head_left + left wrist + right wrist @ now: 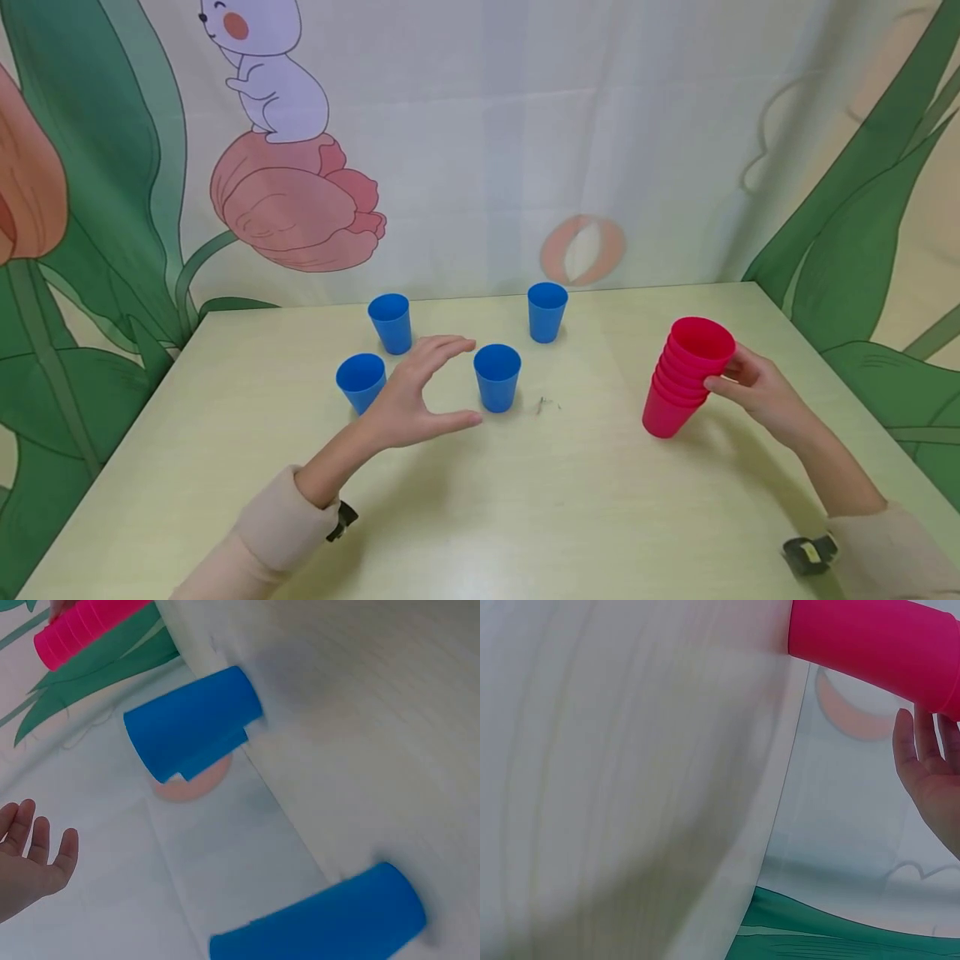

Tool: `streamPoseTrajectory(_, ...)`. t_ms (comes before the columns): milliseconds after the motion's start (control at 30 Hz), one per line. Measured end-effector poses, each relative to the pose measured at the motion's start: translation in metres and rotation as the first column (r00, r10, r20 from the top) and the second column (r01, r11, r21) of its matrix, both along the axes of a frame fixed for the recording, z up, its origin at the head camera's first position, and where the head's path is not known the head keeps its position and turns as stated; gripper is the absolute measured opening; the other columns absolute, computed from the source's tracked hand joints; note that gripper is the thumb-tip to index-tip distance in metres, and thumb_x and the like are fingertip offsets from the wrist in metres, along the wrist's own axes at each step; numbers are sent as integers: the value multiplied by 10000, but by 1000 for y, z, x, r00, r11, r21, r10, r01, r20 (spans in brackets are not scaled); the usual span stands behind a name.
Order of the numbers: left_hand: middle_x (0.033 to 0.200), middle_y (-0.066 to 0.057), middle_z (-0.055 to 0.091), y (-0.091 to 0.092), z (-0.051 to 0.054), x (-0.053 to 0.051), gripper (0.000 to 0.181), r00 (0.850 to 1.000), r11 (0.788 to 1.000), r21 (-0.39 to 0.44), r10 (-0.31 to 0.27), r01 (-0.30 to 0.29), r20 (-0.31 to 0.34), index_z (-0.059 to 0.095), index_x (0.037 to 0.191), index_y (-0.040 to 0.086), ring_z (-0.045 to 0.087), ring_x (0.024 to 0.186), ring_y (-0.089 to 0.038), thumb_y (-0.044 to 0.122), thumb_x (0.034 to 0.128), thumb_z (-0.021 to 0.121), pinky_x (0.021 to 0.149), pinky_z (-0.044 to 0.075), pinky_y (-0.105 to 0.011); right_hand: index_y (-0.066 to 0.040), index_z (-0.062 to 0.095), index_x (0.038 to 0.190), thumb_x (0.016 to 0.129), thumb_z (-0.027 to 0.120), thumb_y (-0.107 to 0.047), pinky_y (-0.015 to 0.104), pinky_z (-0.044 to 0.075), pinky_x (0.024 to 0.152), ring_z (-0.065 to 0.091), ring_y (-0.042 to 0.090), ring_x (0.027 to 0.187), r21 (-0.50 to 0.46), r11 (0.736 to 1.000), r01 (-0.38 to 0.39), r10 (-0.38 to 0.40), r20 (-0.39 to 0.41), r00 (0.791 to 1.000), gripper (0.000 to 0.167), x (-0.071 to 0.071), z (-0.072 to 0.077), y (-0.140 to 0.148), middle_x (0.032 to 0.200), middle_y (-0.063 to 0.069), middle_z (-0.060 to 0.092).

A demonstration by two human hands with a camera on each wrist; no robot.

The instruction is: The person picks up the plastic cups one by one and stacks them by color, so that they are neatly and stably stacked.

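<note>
Frame right, right hand (763, 398) grips red stack (681, 380), mouth up, axis leaning right; left hand (411, 402) spread near central blue cup (497, 385)!

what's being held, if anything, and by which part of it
The right grip holds the stack of red cups by its upper side; the left grip holds nothing.

The left hand (36, 864) shows at the left edge of this sideways-turned view, fingers spread and slightly bent, apart from a smooth blue tapered cup (187, 720) whose base meets the pale worktop (375, 765). The bottom edge crops another blue cup (330, 922). At upper left, the partly visible right hand (61, 606) touches a bright pink stack of nested cups (90, 631) before a white cloth backdrop (97, 847).
</note>
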State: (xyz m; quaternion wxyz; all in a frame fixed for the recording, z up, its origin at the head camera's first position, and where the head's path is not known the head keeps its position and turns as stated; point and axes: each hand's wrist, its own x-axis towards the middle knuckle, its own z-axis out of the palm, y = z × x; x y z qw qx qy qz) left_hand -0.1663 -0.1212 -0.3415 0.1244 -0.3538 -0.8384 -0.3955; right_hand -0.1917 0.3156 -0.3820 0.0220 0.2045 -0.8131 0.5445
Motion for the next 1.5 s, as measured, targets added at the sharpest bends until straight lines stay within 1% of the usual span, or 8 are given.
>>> streamPoseTrajectory(200,1319,-77,453,-18,-6,1,749,995,998,-15,69,-68,73,440,1324,87,364,1222,-223,223,683,803,914,398,-482,-216,446,1263,890,531,4,182,490,731,524,35,945,5,1000,2,-2,8,1000,441,1,0,1,1071,-131,539)
streamPoseTrajectory(300,1327,-78,444,-29,-7,1,749,987,993,-29,115,-112,113,435,1330,88,365,1221,-235,228,689,797,917,395,-483,-210,442,1274,892,529,4,181,488,735,526,34,948,4,1000,-2,2,10,1000,447,1,0,2,1075,-130,541)
streamPoseTrajectory(533,1352,-119,410,-57,-11,-4,714,951,965,-86,261,-250,168,448,1322,105,319,1261,-310,268,711,778,942,316,-590,-232,454,1249,893,525,6,180,488,734,533,32,935,-3,1000,-5,5,13,1000,434,2,1,3,1062,-127,547)
streamPoseTrajectory(667,1348,-144,401,-73,-14,-8,699,934,950,-111,307,-290,181,444,1321,86,303,1262,-335,275,728,763,937,292,-620,-235,455,1242,895,523,3,179,487,734,534,31,932,3,1000,0,0,14,1000,426,3,0,4,1060,-130,547)
streamPoseTrajectory(833,1364,-151,375,-91,-18,-13,719,911,932,-130,359,-338,204,422,1334,76,287,1268,-340,266,730,761,939,309,-602,-237,456,1243,895,525,-1,177,487,735,536,30,933,4,1000,4,-4,20,1000,426,3,-1,4,1061,-133,547)
streamPoseTrajectory(1067,1380,-173,344,-111,-29,-23,748,879,920,-151,391,-362,273,387,1357,62,275,1268,-362,297,745,748,937,340,-566,-234,464,1237,896,525,-2,175,486,737,538,27,928,-2,1000,1,-1,12,1000,417,3,-1,3,1051,-131,553)
streamPoseTrajectory(1300,1348,-191,377,-122,-37,-30,749,859,922,-182,385,-342,338,374,1356,44,302,1242,-376,328,761,730,933,343,-562,-221,471,1235,897,525,-7,177,487,743,540,16,927,-6,1000,-1,1,6,1000,404,4,1,1,1047,-141,555)
streamPoseTrajectory(1500,1320,-214,409,-127,-41,-32,711,848,920,-190,390,-343,360,398,1328,1,342,1218,-383,327,781,712,934,350,-549,-167,450,1299,884,503,62,151,471,762,516,27,993,-109,993,-45,42,-33,999,477,3,2,1,1118,-114,545)
